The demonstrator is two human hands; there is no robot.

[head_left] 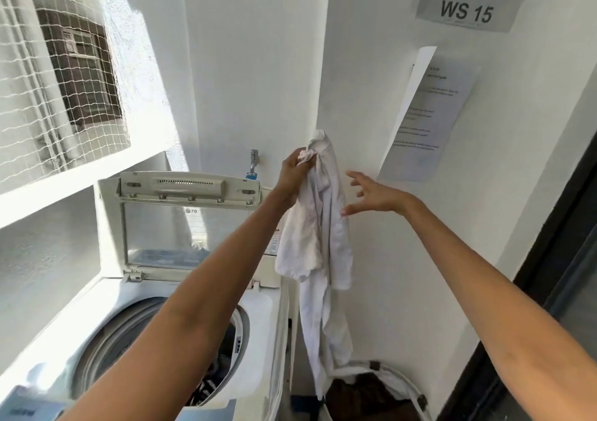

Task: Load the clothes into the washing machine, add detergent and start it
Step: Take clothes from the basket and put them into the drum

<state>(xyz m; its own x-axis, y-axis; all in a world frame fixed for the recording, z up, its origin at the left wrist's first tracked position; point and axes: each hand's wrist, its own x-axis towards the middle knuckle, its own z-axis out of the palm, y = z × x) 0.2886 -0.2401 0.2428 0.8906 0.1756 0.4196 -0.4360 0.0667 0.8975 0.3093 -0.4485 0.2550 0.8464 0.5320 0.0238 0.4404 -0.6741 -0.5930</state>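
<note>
Signs on the wall: a grey plate (465,8) reads "WS 15"; the printed sheet (426,113) below is too small to read. Left hand (292,175) grips a white shirt (318,226) held up beside the open washing machine (258,307), above the laundry basket (403,385). Right hand (371,196) reaches toward it, fingers spread.

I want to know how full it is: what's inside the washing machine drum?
Inside the drum, dark and striped clothes show at the right. The left forearm covers most of the opening, so the fill level is unclear.

White garment (318,226); off-white washing machine (268,307) with grey drum rim (106,330); dark striped clothes (206,388) inside; brown clothes (365,394) in white basket (416,388); grey sign (466,8), black lettering.
</note>
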